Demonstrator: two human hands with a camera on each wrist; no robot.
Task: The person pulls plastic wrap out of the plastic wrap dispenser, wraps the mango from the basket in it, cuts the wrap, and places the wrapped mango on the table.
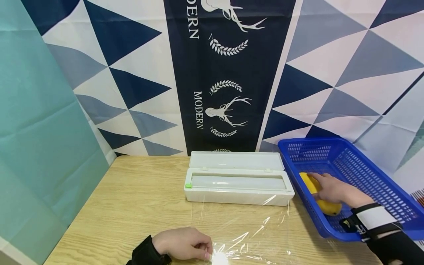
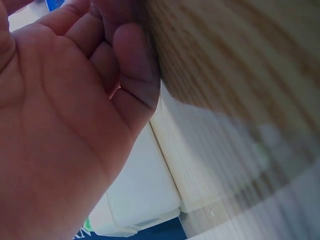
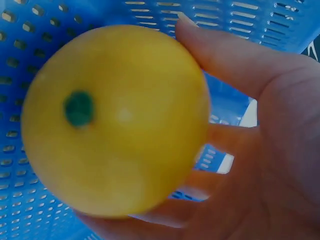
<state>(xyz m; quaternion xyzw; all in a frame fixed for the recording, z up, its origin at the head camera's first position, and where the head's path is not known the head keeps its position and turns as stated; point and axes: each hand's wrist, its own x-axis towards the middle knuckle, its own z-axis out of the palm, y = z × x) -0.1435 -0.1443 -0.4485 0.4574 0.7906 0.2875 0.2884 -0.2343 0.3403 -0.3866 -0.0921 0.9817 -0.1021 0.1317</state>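
A clear sheet of cling film [image 1: 245, 235] stretches over the table from a white dispenser box [image 1: 238, 197], whose lid stands raised and whose roll shows inside. My left hand [image 1: 187, 243] rests low at the table, thumb and curled fingers pinching the film's near left edge. In the left wrist view the left hand [image 2: 60, 120] has its fingertips down by the wood. On the right, my right hand [image 1: 332, 189] reaches into a blue basket [image 1: 374, 176] and grips a long, smooth yellow fruit [image 1: 328, 207]. The fruit's rounded end with a green spot faces the right wrist view.
The wooden table [image 1: 139, 191] extends left of the box. A patterned cloth [image 1: 222, 73] hangs behind it, with a teal cloth [image 1: 39, 140] along the left side. The basket's left wall stands close beside the box's right end.
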